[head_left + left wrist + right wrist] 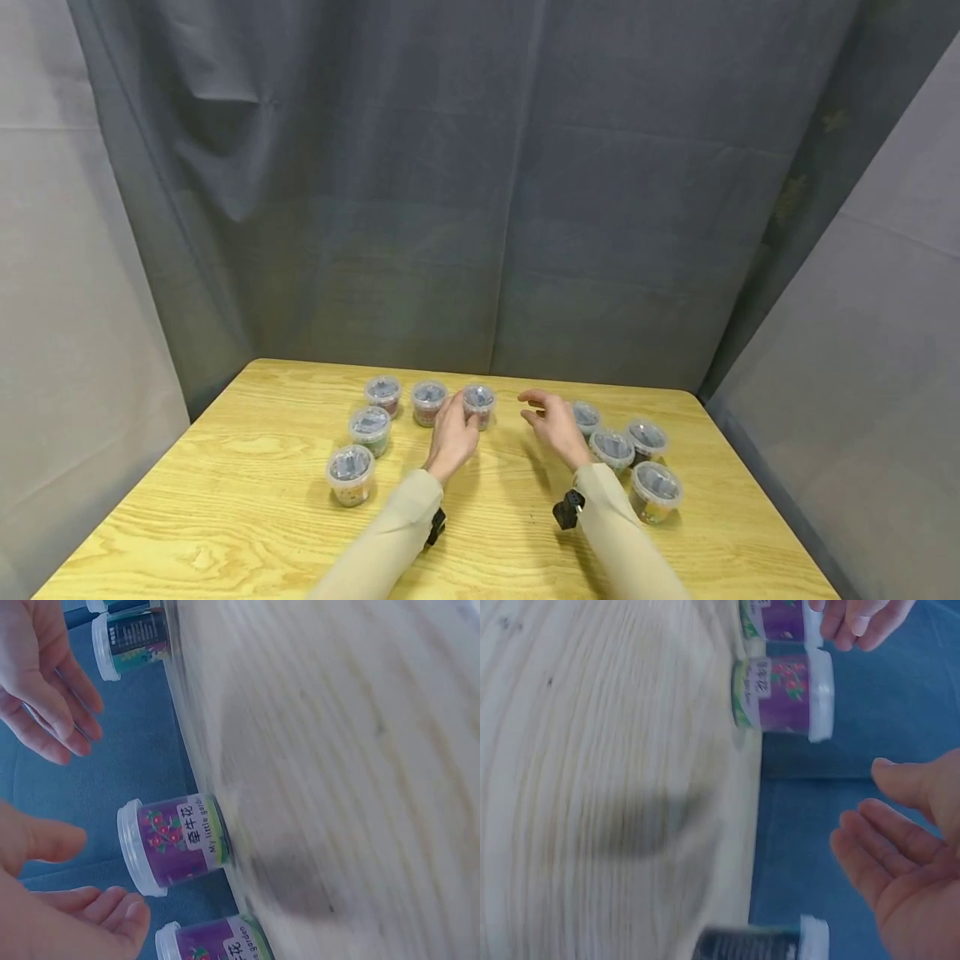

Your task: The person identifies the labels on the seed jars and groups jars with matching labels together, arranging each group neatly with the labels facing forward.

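My left hand [453, 437] is beside a purple-labelled tub [480, 408] with a clear lid, at the back middle of the table. In the left wrist view, thumb and fingers of the left hand [67, 907] are spread apart near the lid of the purple tub [180, 840]. My right hand [557, 427] hovers to the right of that tub, fingers loosely bent, nothing in it. Close by the right hand stands a lidded tub [587, 415]. The right wrist view shows the right hand [900, 855] with its palm exposed and thumb apart.
To the left stand more lidded tubs: two purple ones [430, 406] [383, 396], a green one [370, 431] and a yellow one [350, 477]. On the right are a green tub [612, 452], a dark tub [647, 439] and a yellow tub [656, 493]. A dark curtain [487, 208] hangs behind the wooden table [225, 500].
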Motion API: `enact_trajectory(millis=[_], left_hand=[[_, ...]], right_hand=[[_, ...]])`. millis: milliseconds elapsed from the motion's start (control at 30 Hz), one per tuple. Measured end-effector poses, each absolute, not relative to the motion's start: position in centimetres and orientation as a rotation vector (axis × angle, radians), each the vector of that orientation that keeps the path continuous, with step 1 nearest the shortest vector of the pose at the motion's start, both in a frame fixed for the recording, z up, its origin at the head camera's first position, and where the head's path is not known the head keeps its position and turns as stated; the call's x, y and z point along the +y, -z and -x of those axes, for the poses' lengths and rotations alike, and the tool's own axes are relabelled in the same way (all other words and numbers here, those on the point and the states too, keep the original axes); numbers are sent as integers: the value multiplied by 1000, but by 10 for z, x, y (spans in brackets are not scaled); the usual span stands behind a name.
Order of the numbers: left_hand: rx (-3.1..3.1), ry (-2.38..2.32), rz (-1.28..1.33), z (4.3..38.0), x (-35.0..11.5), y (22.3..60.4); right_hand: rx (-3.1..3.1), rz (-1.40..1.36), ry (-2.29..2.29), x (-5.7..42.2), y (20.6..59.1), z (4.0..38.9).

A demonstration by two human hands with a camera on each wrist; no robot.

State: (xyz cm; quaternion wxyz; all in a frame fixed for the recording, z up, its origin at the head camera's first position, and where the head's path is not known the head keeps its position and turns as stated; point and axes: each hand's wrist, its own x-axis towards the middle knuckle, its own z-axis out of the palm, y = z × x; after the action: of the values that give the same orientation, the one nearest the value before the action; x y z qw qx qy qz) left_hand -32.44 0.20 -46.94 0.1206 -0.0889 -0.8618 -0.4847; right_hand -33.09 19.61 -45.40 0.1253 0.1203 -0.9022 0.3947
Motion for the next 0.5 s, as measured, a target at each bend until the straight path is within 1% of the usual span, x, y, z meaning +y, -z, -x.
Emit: enact_trajectory(millis=[500], left_hand=[[-2553,1327,326,318,32,472]], right_hand=[[-2734,-234,-1011,247,433,292]])
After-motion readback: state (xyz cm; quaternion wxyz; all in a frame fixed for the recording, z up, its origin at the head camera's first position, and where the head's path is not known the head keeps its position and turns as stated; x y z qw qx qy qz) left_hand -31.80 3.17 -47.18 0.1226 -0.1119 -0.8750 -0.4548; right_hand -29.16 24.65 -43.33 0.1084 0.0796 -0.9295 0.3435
